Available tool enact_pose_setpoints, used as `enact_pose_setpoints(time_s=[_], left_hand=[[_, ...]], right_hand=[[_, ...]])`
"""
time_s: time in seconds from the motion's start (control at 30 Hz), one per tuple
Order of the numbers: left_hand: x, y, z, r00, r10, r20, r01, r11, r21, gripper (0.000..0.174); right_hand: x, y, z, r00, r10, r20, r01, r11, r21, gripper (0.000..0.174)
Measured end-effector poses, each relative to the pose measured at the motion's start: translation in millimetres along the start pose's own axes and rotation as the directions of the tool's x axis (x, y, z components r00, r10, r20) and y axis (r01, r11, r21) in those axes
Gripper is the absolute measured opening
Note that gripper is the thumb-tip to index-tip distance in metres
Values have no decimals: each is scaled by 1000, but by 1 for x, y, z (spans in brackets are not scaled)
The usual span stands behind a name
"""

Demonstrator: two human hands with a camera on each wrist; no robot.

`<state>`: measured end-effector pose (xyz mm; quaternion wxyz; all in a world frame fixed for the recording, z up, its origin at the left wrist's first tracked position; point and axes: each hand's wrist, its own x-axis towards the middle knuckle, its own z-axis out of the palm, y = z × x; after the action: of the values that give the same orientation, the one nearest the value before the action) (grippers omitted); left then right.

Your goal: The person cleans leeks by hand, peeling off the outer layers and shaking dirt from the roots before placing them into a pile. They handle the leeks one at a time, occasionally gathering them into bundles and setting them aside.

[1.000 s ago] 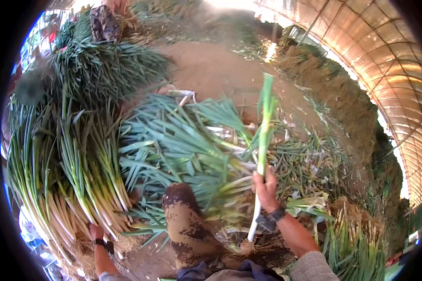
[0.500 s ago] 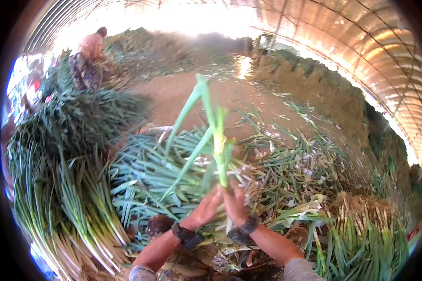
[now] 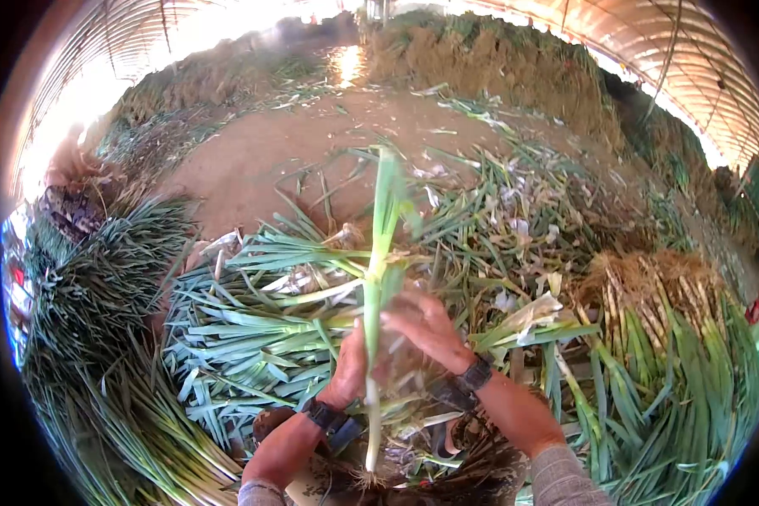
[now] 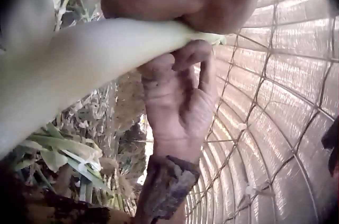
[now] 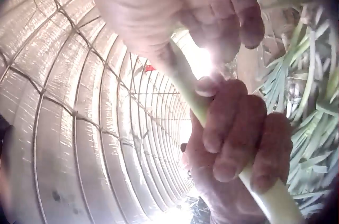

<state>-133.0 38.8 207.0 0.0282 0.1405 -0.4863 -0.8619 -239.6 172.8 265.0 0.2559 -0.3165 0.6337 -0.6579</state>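
In the head view a long leek [image 3: 374, 337] stands nearly upright, roots down, green leaves up. My left hand [image 3: 348, 368] grips its stalk; the right wrist view shows the curled left fingers [image 5: 241, 134] around the pale stalk [image 5: 273, 200]. My right hand [image 3: 430, 331] is blurred just right of the leek, above the left one. The left wrist view has bent right-hand fingers [image 4: 193, 55] against the edge of the stalk [image 4: 106, 49]; whether they pinch it is unclear.
Loose leeks [image 3: 253, 337] lie ahead to the left, beside bundled leeks [image 3: 177, 447]. Trimmed leaves [image 3: 514, 211] cover the ground ahead right, and a bundle with roots upward [image 3: 666, 337] lies at the right. Part of another person [image 3: 72, 202] shows far left.
My left hand has left the bundles on the left and taken hold of the leek. The hands met around the stalk, then my right hand shifted rightward. The head view has turned right.
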Motion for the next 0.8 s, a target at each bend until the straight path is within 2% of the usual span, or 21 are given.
enact_pose_setpoints(time_s=[0.07, 0.1, 0.13, 0.2, 0.23, 0.27, 0.33, 0.47, 0.53, 0.67, 0.73, 0.77, 0.8], left_hand=[[5, -4, 5, 995, -98, 4, 98, 995, 30, 58], [5, -8, 9, 995, -100, 28, 99, 994, 40, 59], [4, -11, 12, 993, -112, 26, 111, 993, 44, 59], [3, -13, 16, 994, -86, 61, 84, 996, 38, 61], [1, -12, 18, 990, -143, -6, 143, 990, 3, 61], [0, -13, 18, 989, -145, -11, 145, 989, 10, 61], [-2, -16, 13, 998, -56, -19, 57, 998, 40, 61], [-9, -17, 8, 998, 64, -12, -59, 970, 237, 52], [-13, -16, 8, 997, 68, -35, -59, 977, 207, 48], [-21, -7, 14, 999, 29, -43, -22, 987, 158, 51], [-20, -4, 14, 999, 5, -44, 1, 990, 141, 53], [-19, -2, 12, 998, -53, -19, 54, 997, 50, 56], [-19, 0, 10, 994, -111, 12, 111, 993, -38, 58]], right_hand=[[-5, -11, -5, 988, 91, -128, -103, 990, -96, 31], [-3, -1, -10, 995, 75, -60, -70, 994, 84, 33], [-2, 4, -15, 994, 82, -65, -76, 993, 93, 33], [1, 11, -24, 999, -46, 8, 47, 996, -72, 32], [2, 16, -20, 997, -73, 29, 71, 996, 46, 30], [2, 16, -21, 997, -74, 29, 73, 996, 54, 30], [1, 15, -19, 999, -50, 23, 52, 990, -133, 30], [-3, 7, -14, 998, 44, 48, -43, 999, -22, 29], [-5, 3, -10, 990, 122, 67, -126, 991, 53, 28], [-7, 15, -3, 992, 123, 6, -123, 992, 0, 26], [-4, 41, 0, 977, -118, -175, 114, 993, -36, 17], [-3, 42, 0, 978, -118, -174, 114, 993, -35, 17], [-3, 44, 0, 989, -18, -143, 46, 981, 189, 16]])
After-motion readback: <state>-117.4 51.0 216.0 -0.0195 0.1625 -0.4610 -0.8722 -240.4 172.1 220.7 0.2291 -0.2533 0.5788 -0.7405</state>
